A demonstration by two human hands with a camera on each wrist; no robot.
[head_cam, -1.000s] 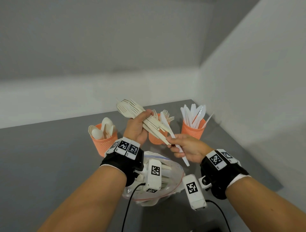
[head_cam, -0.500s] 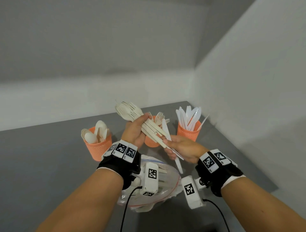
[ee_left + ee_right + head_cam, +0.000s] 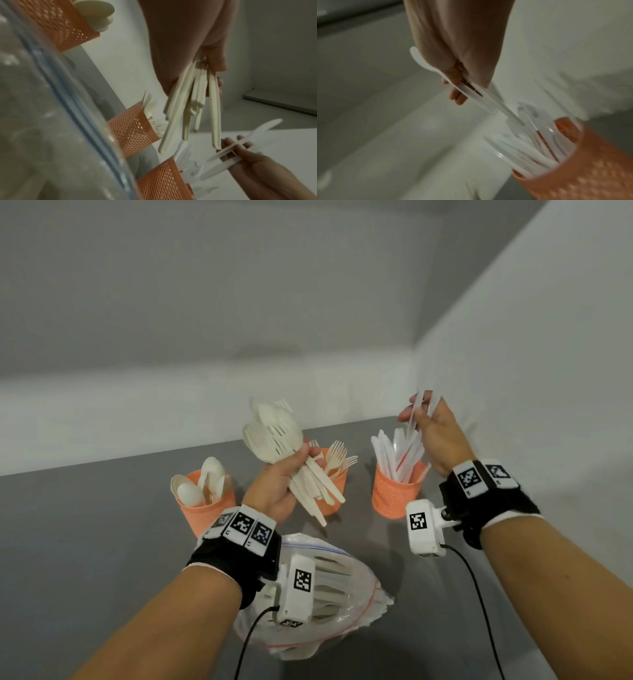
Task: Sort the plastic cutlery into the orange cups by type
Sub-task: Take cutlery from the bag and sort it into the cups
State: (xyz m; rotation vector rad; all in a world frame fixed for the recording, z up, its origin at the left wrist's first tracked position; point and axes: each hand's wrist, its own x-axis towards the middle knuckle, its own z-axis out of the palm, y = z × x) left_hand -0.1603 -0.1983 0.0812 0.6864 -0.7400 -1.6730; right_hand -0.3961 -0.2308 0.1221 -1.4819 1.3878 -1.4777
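Orange mesh cups stand in a row on the grey worktop (image 3: 85, 542): the left cup (image 3: 205, 508) holds spoons, the middle cup (image 3: 337, 484) forks, the right cup (image 3: 394, 494) a crowd of white knives. The right hand (image 3: 435, 436) hovers above that right cup, its grip pinching white knives (image 3: 471, 90) that point down at the opening. The left hand (image 3: 279, 484), near the middle cup, grips a bundle of cream forks and spoons (image 3: 274, 436), unsorted. Nearer the person lies a clear zip bag (image 3: 342, 604) with more cutlery inside. By my judgement the sort is well along but unfinished: the bundle and the bag's contents remain.
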